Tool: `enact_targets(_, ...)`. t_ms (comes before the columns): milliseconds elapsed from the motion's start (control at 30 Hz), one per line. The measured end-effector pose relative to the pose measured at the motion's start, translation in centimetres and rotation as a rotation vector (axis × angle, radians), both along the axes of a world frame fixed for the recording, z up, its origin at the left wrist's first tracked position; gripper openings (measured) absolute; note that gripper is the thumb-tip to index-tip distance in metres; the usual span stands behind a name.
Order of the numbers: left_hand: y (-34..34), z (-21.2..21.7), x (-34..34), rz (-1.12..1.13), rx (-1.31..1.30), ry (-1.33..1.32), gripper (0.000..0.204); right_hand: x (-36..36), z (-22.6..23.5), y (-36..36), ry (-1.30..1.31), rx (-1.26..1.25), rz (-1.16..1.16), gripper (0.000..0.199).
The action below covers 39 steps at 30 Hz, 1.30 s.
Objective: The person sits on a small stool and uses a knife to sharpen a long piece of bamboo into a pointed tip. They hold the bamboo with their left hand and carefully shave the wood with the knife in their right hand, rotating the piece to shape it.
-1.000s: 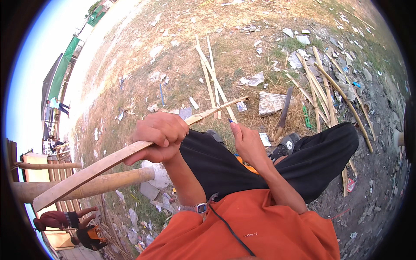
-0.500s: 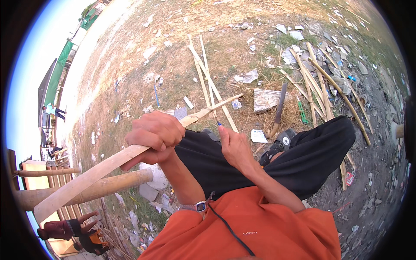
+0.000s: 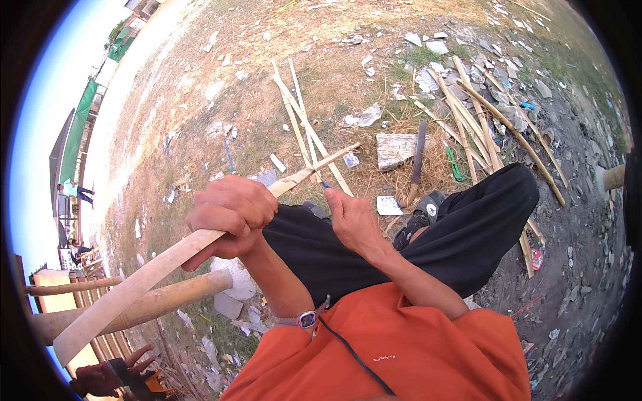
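Note:
A long, pale bamboo strip slants across the view from lower left to its narrow, rough far end. My left hand is closed around the strip's middle, fingers wrapped over the top. My right hand is a fist just below the far part of the strip, thumb extended along a small blue-ended object. Most of that object is hidden inside the fist, so I cannot make out its kind. Its blue end is close to the strip's underside; whether they touch is unclear.
A machete with a wooden handle lies by my foot, beside a whitish block. Bamboo strips lie ahead, with a larger pile at right. A thick bamboo pole runs at left. People are in the left background.
The view has shifted slightly, moving the ground things leftward. Both hands keep their grips; the blue end looks slightly nearer the strip. A person at lower left appears lower in the picture.

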<state>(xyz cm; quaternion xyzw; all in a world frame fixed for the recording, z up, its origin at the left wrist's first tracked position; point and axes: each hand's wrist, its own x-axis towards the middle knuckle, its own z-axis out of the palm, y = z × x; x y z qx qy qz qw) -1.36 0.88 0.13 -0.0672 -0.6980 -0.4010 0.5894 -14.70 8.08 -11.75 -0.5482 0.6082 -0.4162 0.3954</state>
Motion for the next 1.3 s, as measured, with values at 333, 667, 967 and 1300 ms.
enact_targets(333, 0.0, -0.1, 0.0, 0.009, 0.014, 0.017, 0.067, 0.1, -3.1, -1.4, 0.027, 0.057, -0.064, 0.054)
enact_targets(667, -0.3, 0.1, -0.3, -0.008, -0.017, 0.052, 0.065, -0.2, -6.6, -2.6, 0.052, 0.136, -0.135, 0.058)
enact_targets(967, 0.0, -0.1, 0.4, -0.012, 0.030, 0.036, 0.066, 0.0, -6.2, -3.0, 0.026, 0.001, -0.093, 0.053)
enact_targets(1300, -0.9, 0.0, 1.8, 0.014, 0.062, 0.100, 0.067, 0.8, -7.4, -4.5, 0.097, 0.039, -0.143, 0.052)
